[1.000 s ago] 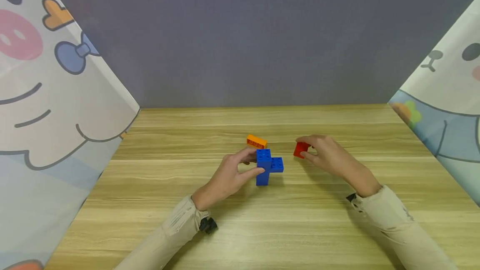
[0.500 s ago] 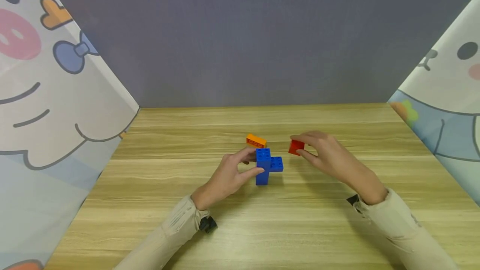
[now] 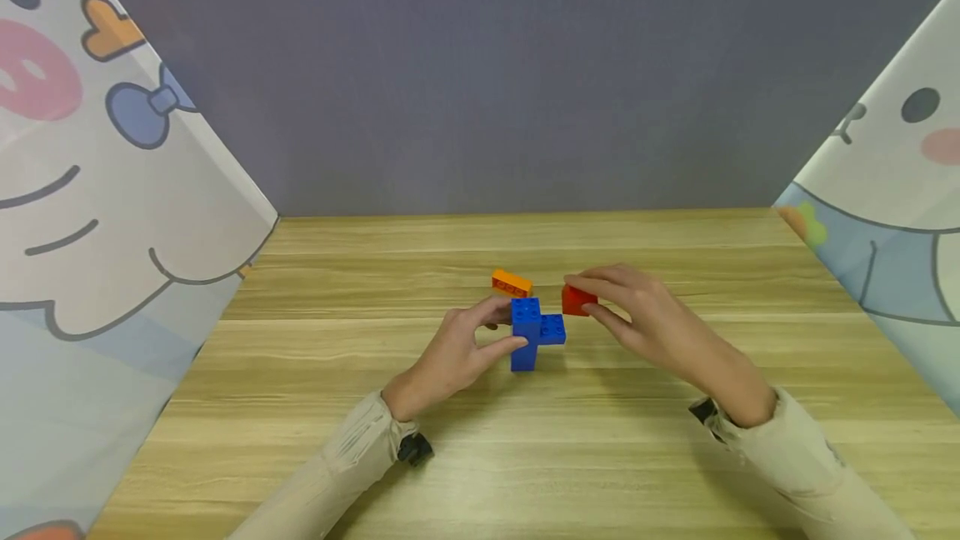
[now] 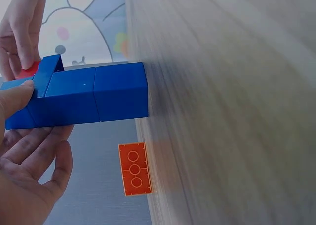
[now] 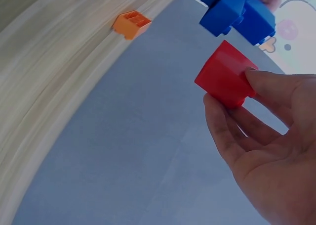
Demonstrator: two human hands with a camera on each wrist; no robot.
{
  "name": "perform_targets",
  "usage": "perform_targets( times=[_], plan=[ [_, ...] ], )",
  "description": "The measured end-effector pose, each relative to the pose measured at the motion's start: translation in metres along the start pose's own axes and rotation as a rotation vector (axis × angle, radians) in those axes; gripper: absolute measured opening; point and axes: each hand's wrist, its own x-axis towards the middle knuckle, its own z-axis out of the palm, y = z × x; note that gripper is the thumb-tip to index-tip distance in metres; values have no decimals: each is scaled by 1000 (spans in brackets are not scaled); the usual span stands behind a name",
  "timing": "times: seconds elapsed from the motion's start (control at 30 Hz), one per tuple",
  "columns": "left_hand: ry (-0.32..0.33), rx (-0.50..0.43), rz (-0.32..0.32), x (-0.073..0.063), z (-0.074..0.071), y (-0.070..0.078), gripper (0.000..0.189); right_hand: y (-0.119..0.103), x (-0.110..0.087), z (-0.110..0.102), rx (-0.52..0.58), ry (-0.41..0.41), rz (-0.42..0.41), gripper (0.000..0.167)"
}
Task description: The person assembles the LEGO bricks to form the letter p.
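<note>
My left hand (image 3: 457, 352) grips the upper part of a blue brick tower (image 3: 524, 348) between thumb and fingers. The tower stands upright on the table, and a blue side brick (image 3: 552, 329) juts out from it to the right, studs up. Between thumb and fingertips my right hand (image 3: 652, 319) pinches a red brick (image 5: 226, 74) with a curved face. In the head view the red brick is just right of and beyond the side brick; the right wrist view shows a gap between it and the blue bricks.
An orange brick (image 3: 512, 282) lies on its side on the wooden table (image 3: 360, 273) behind the tower, its hollow underside facing the front. A grey panel (image 3: 525, 82) rises at the table's back. Printed cartoon panels (image 3: 135, 215) stand at both sides.
My right hand has carried the red brick leftward, closer to the blue tower, and the brick has turned in its grip. The left hand and the tower have stayed in place.
</note>
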Motion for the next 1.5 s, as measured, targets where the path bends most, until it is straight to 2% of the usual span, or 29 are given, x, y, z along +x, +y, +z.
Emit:
perform_targets(
  times=[0.2,0.43,1.1,1.5],
  plan=[
    [2,18,3,0,0,0,36,-8,2,-1,39,16,-24,50],
    [8,12,23,1,0,-1,35,-15,1,-1,59,-35,0,47],
    [3,4,40,1,1,-2,37,-21,-2,1,50,-87,24,41],
    [2,-11,33,-1,1,-1,36,-23,1,1,21,-117,3,42]
  ],
)
